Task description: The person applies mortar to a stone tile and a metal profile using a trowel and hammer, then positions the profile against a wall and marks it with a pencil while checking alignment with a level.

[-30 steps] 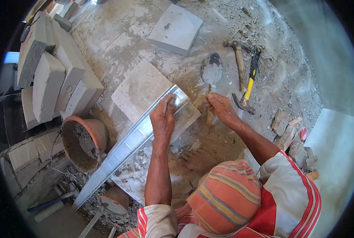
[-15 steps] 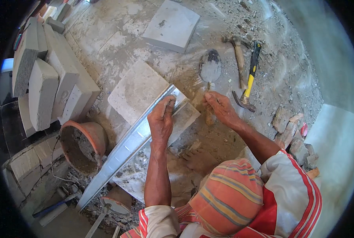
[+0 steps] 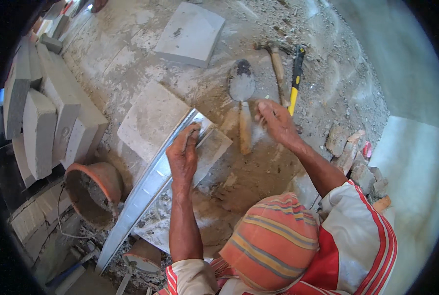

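Observation:
A long shiny metal channel (image 3: 148,189) runs slantwise from the lower left across a pale block (image 3: 153,120). My left hand (image 3: 182,155) is closed on it close to its upper end, fingers over the edge. My right hand (image 3: 278,125) hovers to the right of a trowel (image 3: 242,86), whose wooden handle (image 3: 245,128) points toward me. The right fingers are curled in; whether anything small is between them is hidden. Just beyond that hand lie a wooden-handled hammer (image 3: 277,64) and a yellow-and-black-handled hammer (image 3: 296,73), its head largely behind the hand.
Several pale blocks (image 3: 40,132) are stacked at the left, beside a clay-coloured bucket (image 3: 94,194) with mortar residue. Another flat block (image 3: 192,32) lies at the far side. Broken brick pieces (image 3: 362,169) are heaped at the right. Rubble and a blue-handled tool (image 3: 64,278) show at lower left.
My right hand has moved right, away from the channel's end, uncovering the trowel handle. My left hand keeps its hold on the channel. The whole view has shifted slightly.

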A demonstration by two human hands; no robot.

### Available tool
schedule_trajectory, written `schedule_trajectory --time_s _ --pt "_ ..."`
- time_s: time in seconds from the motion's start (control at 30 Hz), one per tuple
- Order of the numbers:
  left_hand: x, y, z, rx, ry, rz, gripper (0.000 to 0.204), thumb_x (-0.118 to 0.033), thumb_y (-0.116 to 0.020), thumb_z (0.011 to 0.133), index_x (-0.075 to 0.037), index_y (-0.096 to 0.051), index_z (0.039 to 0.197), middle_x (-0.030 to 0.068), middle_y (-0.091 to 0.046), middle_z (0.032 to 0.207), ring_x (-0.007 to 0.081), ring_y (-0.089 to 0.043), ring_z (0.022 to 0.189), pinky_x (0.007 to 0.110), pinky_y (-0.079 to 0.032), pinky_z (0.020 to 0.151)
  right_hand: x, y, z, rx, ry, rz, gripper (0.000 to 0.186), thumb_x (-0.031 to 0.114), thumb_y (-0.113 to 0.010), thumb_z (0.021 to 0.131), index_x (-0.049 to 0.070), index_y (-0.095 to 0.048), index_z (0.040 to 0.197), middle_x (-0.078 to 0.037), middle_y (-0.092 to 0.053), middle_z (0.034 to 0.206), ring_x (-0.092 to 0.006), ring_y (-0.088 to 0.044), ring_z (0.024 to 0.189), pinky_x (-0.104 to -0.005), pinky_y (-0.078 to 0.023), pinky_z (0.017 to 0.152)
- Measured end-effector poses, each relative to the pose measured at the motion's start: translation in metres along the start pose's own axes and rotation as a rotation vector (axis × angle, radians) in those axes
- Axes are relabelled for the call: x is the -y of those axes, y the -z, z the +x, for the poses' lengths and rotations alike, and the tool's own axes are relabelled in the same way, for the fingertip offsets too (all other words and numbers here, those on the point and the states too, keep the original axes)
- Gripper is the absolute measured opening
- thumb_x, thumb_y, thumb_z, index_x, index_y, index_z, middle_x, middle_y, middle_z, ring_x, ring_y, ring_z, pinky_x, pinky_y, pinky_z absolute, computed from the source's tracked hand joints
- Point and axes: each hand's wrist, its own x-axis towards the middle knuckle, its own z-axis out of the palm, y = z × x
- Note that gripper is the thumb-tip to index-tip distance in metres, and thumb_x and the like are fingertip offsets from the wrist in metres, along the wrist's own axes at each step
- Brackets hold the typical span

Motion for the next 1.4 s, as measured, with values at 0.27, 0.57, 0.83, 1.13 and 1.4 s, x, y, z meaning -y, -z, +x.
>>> schedule_trajectory --time_s 0.27,0.57,0.83,1.13,1.4 --pt "0.001 -0.001 0.000 -0.010 -0.040 0.083 0.017 -0.003 -0.064 0.088 -0.005 -0.068 0.104 0.0120 -0.070 0.102 0.0222 -0.068 0.095 0.032 -0.052 0.083 -0.027 0.064 0.062 -0.349 0.121 -0.590 0.035 0.028 -0.058 0.090 -0.002 -0.057 0.107 -0.022 -0.063 0.087 -0.0399 -0.061 0.086 -0.0461 -0.047 0.080" --pt "0.004 0.002 0.000 -0.010 -0.090 0.079 0.017 0.001 -0.064 0.085 -0.004 -0.068 0.101 0.0125 -0.070 0.103 0.0240 -0.068 0.095 0.033 -0.052 0.081 -0.044 0.066 0.127 -0.180 -0.117 -0.648 0.049 0.032 -0.072 0.077 -0.007 -0.059 0.103 -0.025 -0.065 0.089 -0.0423 -0.064 0.086 -0.0479 -0.050 0.079" --pt "0.003 -0.007 0.002 -0.005 -0.181 0.131 0.023 0.004 -0.064 0.082 -0.006 -0.068 0.102 0.0143 -0.069 0.102 0.0285 -0.067 0.094 0.035 -0.052 0.082 -0.026 0.081 0.140 -0.043 -0.491 0.361 0.022 0.019 -0.069 0.086 -0.001 -0.061 0.082 -0.005 -0.059 0.065 -0.0124 -0.054 0.047 -0.0263 -0.045 0.040" --pt "0.014 -0.003 0.000 -0.038 -0.268 0.202 0.029 0.006 -0.064 0.076 -0.006 -0.066 0.102 0.0140 -0.069 0.102 0.0315 -0.066 0.094 0.039 -0.051 0.081 0.091 0.043 -0.007 -0.037 -0.042 -0.070 0.040 0.029 -0.066 0.088 0.001 -0.051 0.111 -0.004 -0.055 0.076 -0.0140 -0.055 0.060 -0.0304 -0.048 0.055" --pt "0.013 -0.004 0.002 -0.050 -0.326 0.228 0.033 0.009 -0.061 0.073 -0.006 -0.065 0.101 0.0135 -0.068 0.102 0.0316 -0.065 0.093 0.039 -0.051 0.080 0.116 0.021 -0.057 0.346 0.170 -0.363 0.059 0.022 -0.072 0.085 -0.002 -0.040 0.129 -0.014 -0.059 0.103 -0.0236 -0.059 0.094 -0.0369 -0.048 0.084"
